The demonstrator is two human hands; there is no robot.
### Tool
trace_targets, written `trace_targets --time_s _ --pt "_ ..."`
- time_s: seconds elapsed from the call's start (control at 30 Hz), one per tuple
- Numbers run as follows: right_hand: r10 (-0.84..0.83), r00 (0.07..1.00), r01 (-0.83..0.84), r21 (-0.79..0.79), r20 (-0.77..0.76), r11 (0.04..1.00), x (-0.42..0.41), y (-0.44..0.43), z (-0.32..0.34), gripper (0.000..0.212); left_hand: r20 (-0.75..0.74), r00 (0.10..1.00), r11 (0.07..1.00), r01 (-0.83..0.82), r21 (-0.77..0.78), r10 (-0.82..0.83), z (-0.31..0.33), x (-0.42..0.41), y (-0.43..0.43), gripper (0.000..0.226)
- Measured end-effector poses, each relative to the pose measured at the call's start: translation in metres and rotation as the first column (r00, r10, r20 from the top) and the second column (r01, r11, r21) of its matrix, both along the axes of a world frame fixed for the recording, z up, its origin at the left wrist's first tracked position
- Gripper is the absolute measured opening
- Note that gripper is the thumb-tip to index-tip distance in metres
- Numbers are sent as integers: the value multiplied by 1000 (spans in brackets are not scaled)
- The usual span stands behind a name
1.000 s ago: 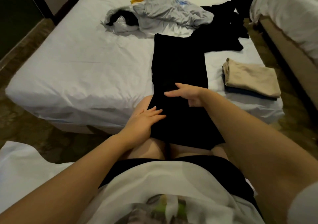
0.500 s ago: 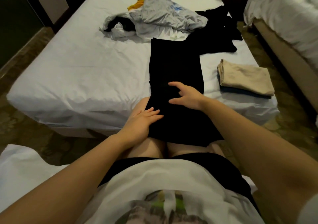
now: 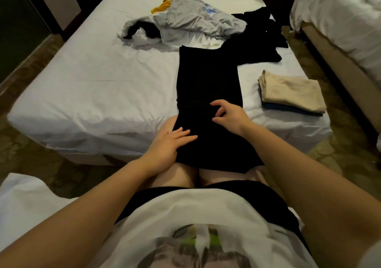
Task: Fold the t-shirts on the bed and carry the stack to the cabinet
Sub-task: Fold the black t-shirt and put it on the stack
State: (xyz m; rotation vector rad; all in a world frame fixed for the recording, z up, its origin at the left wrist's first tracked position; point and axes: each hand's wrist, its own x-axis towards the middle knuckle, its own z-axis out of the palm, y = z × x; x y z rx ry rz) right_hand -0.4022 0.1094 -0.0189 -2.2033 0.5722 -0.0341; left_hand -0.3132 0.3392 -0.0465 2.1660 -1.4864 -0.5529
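Laundry sits in a loose heap at the far end of the bed [image 3: 92,86]: a grey t-shirt [image 3: 198,20] on top, a yellow garment [image 3: 160,8] peeking out behind it, a white piece [image 3: 142,36] at the left and crumpled black clothes [image 3: 259,32] at the right. In front of me the black t-shirt [image 3: 208,78] is folded lengthwise into 1 long strip that runs from the middle of the mattress over the bed's near edge and onto my knees. My left grip [image 3: 167,146] is open, fingers straight and flat on the strip's lower left edge, just above my left knee. My right grip [image 3: 228,115] rests higher on the strip near the bed's edge, fingers half curled over the cloth; against the black fabric I cannot tell whether they pinch it. To the right of the strip, apart from it and near the bed's right side, lies the folded stack [image 3: 292,93] of 2 shirts, beige on top of dark blue. A second bed [image 3: 340,20] stands across the aisle on my right.
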Motion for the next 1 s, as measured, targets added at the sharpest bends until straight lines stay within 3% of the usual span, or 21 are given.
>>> trace_targets --time_s 0.17,0.3,0.43,0.53,0.63,0.7,0.77,0.83,1.0 --pt "122 991 -97 -314 60 944 -30 19 -3 37 -35 999 999 -13 -29 12 -1 1 5 53" --pt "262 961 -278 -375 -93 885 -61 58 14 61 -39 999 999 30 -13 -31 0 3 8 103" --pt "303 912 -397 -412 -277 820 -93 80 25 75 -15 999 999 43 3 -43 4 3 6 110" --pt "264 931 -357 -468 -253 809 -103 83 24 65 -39 999 999 30 13 -30 6 1 5 105" --pt "195 970 -242 -501 -145 831 -111 75 25 44 -54 997 996 52 68 -48 13 -3 8 116" --pt "109 994 -109 -465 -27 878 -119 69 23 37 12 996 988 88 127 -90 18 -7 10 120" --pt "-52 992 87 -327 113 941 -125 61 17 34 71 992 984 93 150 -104 19 -7 10 105" --pt "-182 961 220 -176 208 959 -126 52 9 31 50 997 994 52 91 -57 18 -8 8 66" --pt "-241 942 240 32 233 970 -119 38 17 21 -140 976 958 -194 -211 166 26 -12 7 29"
